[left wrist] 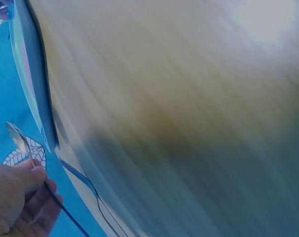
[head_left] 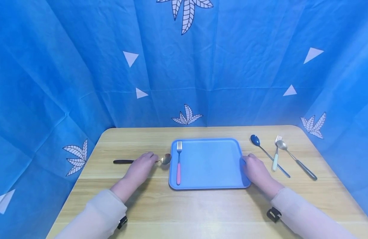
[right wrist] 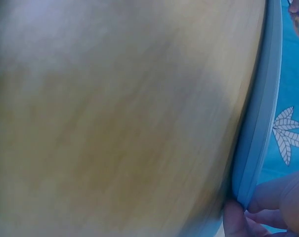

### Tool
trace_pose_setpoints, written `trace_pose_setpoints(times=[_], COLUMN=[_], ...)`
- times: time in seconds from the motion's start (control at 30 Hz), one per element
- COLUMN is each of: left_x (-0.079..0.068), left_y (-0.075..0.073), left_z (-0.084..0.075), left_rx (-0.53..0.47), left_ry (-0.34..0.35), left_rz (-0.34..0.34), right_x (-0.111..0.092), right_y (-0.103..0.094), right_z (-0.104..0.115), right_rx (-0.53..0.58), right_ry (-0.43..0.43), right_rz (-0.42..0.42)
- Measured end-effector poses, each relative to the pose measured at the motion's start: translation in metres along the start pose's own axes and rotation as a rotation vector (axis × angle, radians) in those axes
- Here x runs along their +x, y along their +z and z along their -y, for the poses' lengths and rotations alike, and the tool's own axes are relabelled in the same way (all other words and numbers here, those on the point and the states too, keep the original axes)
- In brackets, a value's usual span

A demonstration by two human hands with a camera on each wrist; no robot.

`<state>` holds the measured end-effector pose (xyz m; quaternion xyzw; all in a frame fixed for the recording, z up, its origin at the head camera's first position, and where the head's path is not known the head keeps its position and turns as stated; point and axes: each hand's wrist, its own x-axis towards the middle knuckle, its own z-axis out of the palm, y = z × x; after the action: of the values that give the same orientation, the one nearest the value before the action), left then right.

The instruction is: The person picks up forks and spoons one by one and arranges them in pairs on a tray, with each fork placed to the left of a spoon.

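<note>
My left hand [head_left: 142, 166] pinches a spoon [head_left: 165, 159] by its stem, left of the tray. Its gold-toned bowl points right, close to the tray's left rim, and its dark handle extends leftward past the hand. In the left wrist view, thumb and fingers close on the spoon [left wrist: 21, 140] just below its bowl. A blue rectangular tray [head_left: 211, 162] lies mid-table, with a pink-handled fork [head_left: 178, 166] upright along its left side, tines to the back. My right hand [head_left: 255, 171] grips the tray's right edge; the right wrist view shows thumb and fingers on the rim [right wrist: 253, 153].
To the right of the tray lie a dark blue spoon [head_left: 255, 140], a fork with a pale green handle [head_left: 275, 162] and a grey-handled spoon [head_left: 304, 169], partly crossing. The wooden table [head_left: 202, 212] ends at a blue curtain [head_left: 246, 66] behind and at both sides.
</note>
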<state>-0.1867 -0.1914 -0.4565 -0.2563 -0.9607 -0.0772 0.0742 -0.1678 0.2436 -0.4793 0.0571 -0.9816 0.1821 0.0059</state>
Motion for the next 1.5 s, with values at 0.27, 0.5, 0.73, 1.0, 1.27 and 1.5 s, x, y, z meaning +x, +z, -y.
trace_pose_setpoints(times=[0.27,0.5,0.73,1.0,1.27,1.5], left_x=[0.007,0.016,0.021,0.026,0.031,0.036], left_y=[0.000,0.000,-0.002,0.001,0.002,0.001], left_z=[-0.011,-0.020,-0.029,-0.034,-0.042,-0.049], left_rx=[-0.030,-0.083,-0.171,-0.205,-0.231,-0.324], left_ry=[-0.050,-0.091,-0.151,-0.192,-0.238,-0.340], left_rz=[-0.027,-0.027,-0.004,-0.009,0.006,0.058], right_x=[0.000,0.000,0.001,0.000,0.000,0.000], right_y=[0.000,0.000,0.000,0.000,-0.001,-0.001], right_z=[-0.001,-0.001,-0.002,-0.002,-0.001,-0.001], right_rx=[-0.002,-0.005,-0.003,-0.006,-0.006,-0.009], right_ry=[-0.011,-0.018,-0.013,-0.022,-0.017,-0.023], right_rz=[-0.004,-0.006,-0.004,-0.003,0.001,-0.007])
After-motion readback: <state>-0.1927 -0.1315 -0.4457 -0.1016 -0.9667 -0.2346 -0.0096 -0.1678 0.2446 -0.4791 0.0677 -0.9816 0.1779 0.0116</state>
